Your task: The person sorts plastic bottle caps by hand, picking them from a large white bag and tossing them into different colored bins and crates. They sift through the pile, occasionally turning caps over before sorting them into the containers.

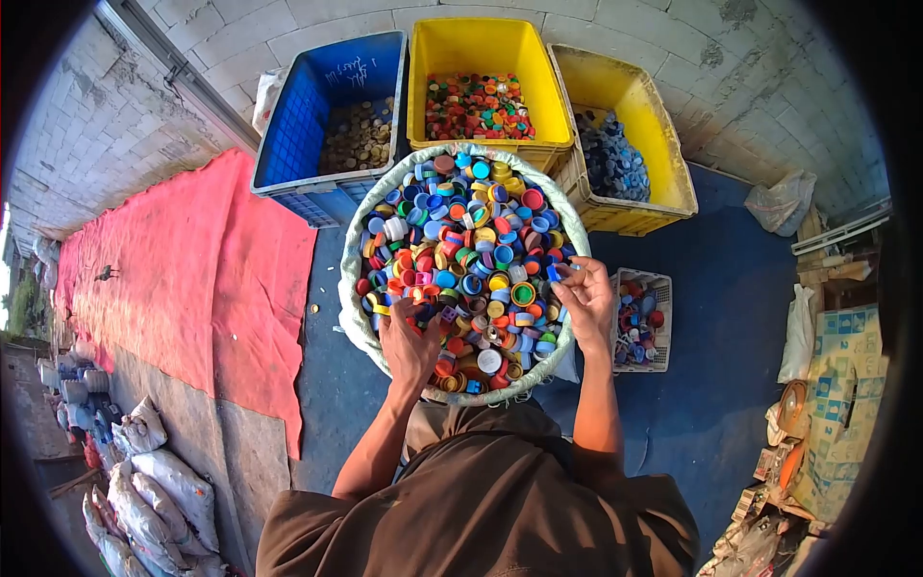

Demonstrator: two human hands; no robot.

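Observation:
Right in front of me, a large round basket [348,288] with a pale cloth rim is heaped with plastic bottle caps [461,240] of many colours. My right hand [588,303], above the basket's right rim, pinches a small blue cap [554,273] between thumb and fingers. Over the near left part of the heap, my left hand [411,344] reaches down onto the caps with thumb and fingers apart. A small purple cap [449,314] lies by its fingertips. Part of what is beneath that hand is hidden.
Behind the basket stand a blue crate [279,144] of brownish caps, a yellow crate [548,58] of mostly red and orange ones, and a dirtier yellow crate [663,144] of bluish ones. A white crate [663,356] sits right. Full sacks [173,490] lie left.

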